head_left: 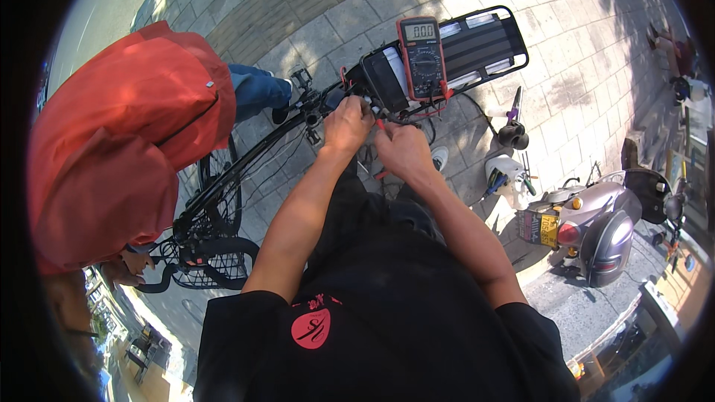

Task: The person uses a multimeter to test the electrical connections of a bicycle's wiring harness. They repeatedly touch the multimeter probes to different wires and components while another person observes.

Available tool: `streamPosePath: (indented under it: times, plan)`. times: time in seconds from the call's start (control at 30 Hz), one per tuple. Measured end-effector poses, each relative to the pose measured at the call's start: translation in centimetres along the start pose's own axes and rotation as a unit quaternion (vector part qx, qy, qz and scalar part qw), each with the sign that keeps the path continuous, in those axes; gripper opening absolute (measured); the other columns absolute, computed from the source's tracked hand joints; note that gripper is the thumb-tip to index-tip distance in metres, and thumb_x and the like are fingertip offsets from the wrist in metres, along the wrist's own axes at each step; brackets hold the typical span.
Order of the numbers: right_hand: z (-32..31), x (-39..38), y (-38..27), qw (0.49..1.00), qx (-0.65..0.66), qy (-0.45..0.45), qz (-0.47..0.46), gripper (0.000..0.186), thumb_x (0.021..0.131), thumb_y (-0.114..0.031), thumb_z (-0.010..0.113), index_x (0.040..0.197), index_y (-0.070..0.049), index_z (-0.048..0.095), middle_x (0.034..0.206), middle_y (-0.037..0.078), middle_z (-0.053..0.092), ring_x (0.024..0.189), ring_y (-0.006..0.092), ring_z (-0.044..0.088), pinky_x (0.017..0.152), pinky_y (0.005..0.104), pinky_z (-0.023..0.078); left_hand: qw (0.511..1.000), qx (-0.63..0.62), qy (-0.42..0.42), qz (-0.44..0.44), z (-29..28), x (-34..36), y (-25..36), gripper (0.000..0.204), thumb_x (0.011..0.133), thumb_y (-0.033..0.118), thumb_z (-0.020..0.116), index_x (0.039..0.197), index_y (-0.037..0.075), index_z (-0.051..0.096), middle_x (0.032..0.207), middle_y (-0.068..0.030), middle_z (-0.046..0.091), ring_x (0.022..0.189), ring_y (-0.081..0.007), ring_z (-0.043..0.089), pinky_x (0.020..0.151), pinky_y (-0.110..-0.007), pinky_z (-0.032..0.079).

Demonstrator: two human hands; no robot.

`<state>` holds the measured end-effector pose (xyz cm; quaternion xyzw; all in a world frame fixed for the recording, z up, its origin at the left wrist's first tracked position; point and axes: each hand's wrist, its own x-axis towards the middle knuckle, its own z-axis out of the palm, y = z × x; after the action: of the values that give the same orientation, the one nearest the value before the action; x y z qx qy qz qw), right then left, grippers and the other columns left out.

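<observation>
At the far left a person in a red jacket point(126, 141) bends over the bicycle point(223, 201), one hand near its front wire basket point(205, 264). The bicycle frame runs up and right toward the middle. There the left hand point(346, 125) closes its grip on the dark frame parts just beside the battery point(383, 78); exactly what the fingers pinch I cannot tell. Just right of it the right hand point(404, 150) is curled shut around a thin red lead point(381, 128), the two hands almost touching. Above them a red-edged multimeter point(422, 57) lies on the battery, screen up. Further right the black rear rack point(484, 41) extends over the paving. Small tools point(514, 130) lie on the pavement beyond, and a grey scooter point(603, 227) stands at the right.
</observation>
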<state>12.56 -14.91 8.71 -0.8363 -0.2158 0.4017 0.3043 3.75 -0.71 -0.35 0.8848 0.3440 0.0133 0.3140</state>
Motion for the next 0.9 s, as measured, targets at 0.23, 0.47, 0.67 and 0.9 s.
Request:
streamPosePath:
  times: [0.23, 0.47, 0.67, 0.9]
  plan:
    - [0.4, 0.0, 0.3, 1.000, 0.005, 0.010, 0.006, 0.050, 0.101, -0.035, 0.061, 0.127, 0.005, 0.077, 0.108, 0.036, 0.075, 0.110, 0.0516, 0.073, 0.101, 0.0545, 0.056, 1.000, -0.012, 0.013, 0.001, 0.3, 0.0, 0.1, 0.016, 0.094, 0.017, 0.078, 0.105, 0.007, 0.071, 0.106, -0.0154, 0.077, 0.101, -0.0421, 0.075, 0.086, -0.054, 0.060]
    - [0.1, -0.2, -0.1, 1.000, -0.009, 0.012, -0.005, 0.046, 0.102, -0.033, 0.059, 0.120, 0.004, 0.078, 0.104, 0.035, 0.075, 0.107, 0.0526, 0.073, 0.097, 0.0559, 0.057, 0.999, -0.020, 0.030, 0.013, 0.6, 0.0, -0.2, 0.015, 0.094, 0.016, 0.078, 0.103, 0.007, 0.072, 0.104, -0.0162, 0.077, 0.100, -0.0429, 0.075, 0.085, -0.055, 0.061]
    - [0.2, -0.8, 0.3, 0.999, -0.019, 0.022, -0.028, 0.044, 0.101, -0.032, 0.059, 0.121, 0.002, 0.078, 0.101, 0.034, 0.075, 0.104, 0.0518, 0.073, 0.094, 0.0553, 0.057, 0.999, -0.024, 0.030, 0.005, 0.5, 0.0, -0.1, 0.016, 0.093, 0.017, 0.078, 0.104, 0.007, 0.072, 0.106, -0.0163, 0.078, 0.099, -0.0431, 0.075, 0.086, -0.054, 0.061]
    - [0.0, -1.3, 0.2, 0.999, 0.000, 0.030, -0.015, 0.044, 0.101, -0.032, 0.060, 0.123, 0.000, 0.079, 0.098, 0.033, 0.075, 0.101, 0.0513, 0.074, 0.092, 0.0551, 0.058, 0.999, -0.036, 0.036, 0.000, 0.6, 0.0, 0.0, 0.017, 0.092, 0.018, 0.079, 0.103, 0.006, 0.072, 0.105, -0.0167, 0.078, 0.099, -0.0429, 0.075, 0.085, -0.053, 0.060]
